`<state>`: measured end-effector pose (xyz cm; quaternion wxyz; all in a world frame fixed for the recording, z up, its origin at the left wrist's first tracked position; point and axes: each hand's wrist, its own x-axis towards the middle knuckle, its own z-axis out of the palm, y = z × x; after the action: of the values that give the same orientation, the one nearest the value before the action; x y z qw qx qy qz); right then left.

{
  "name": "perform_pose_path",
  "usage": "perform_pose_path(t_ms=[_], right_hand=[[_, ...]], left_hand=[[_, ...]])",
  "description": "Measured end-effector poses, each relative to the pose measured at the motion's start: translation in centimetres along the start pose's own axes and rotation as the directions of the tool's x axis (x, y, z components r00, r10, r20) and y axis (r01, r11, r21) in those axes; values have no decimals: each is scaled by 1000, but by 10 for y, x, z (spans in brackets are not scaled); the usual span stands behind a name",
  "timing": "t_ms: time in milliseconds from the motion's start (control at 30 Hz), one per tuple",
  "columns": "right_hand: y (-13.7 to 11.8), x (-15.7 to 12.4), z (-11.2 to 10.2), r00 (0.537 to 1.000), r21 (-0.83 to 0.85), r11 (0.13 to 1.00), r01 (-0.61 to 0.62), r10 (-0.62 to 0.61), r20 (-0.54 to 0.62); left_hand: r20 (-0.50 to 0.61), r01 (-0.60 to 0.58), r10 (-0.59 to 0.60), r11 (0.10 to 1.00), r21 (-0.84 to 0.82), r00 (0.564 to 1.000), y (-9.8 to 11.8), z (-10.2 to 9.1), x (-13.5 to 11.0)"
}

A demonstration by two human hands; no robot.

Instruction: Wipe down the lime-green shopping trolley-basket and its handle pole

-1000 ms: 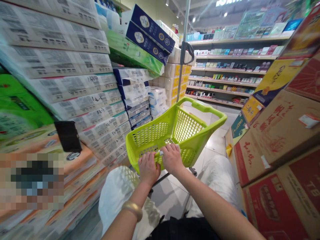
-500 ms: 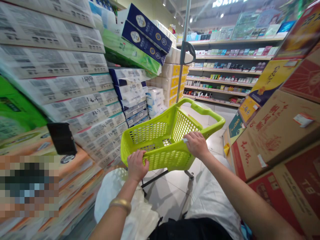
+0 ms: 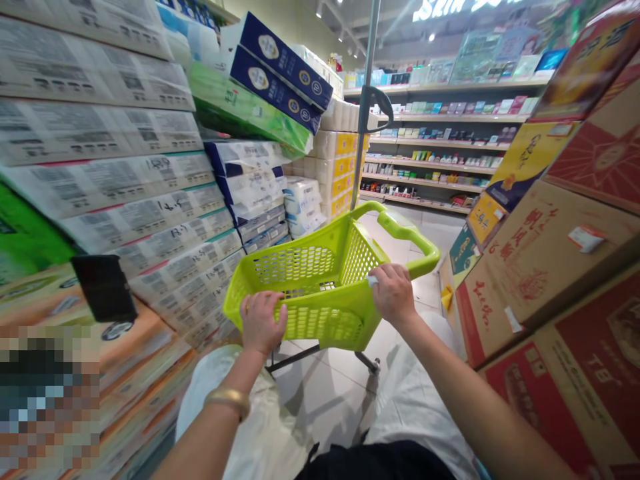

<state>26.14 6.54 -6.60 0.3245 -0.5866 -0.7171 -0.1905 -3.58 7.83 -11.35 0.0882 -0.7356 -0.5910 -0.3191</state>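
A lime-green plastic shopping cart (image 3: pixel 320 327) stands in front of me, turned so its long side faces me. Its basket looks bare inside, and its handle (image 3: pixel 425 250) is at the far right. On the near rim, toward the left corner, rests my left hand (image 3: pixel 263 325), fingers curled over the edge and thumb on the near side. Farther right, my right hand (image 3: pixel 395 293) grips the same rim close to the handle end. Something small and white shows by its fingers; I cannot make out what it is.
Stacked tissue packs (image 3: pixel 150 167) rise on the left, with a dark phone-like device (image 3: pixel 105 287) before them. Cardboard cartons (image 3: pixel 540 260) line the right. Behind the cart are a metal pole (image 3: pixel 367 60) and shelves of small goods (image 3: pixel 440 143). Tiled floor (image 3: pixel 330 387) lies below.
The cart appears slightly farther left and lower in view. My left hand has shifted left along the rim, its fingers a little looser. My right hand keeps its grip.
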Motion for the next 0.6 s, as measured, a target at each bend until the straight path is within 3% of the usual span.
perform_pose_path(t_ms=[133,233,333,500,600], right_hand=[[-25,-3,0,1000,-8,1000,-18,18,-7],[-33,-5,-9,998,12,998,65,-65,21],[-20,-7,-25,994,47,994,103,-105,37],[18,-7,-47,993,27,998,-57,60,-101],[10,-9,-43,981,24,992,-120,123,-148]], left_hand=[[31,-165,174,965,-204,984,76,12,4],[103,-160,201,937,-312,974,112,23,8],[112,-115,161,934,-337,981,116,27,11],[108,-93,139,931,-354,984,107,24,12],[107,-75,119,934,-349,987,112,24,11]])
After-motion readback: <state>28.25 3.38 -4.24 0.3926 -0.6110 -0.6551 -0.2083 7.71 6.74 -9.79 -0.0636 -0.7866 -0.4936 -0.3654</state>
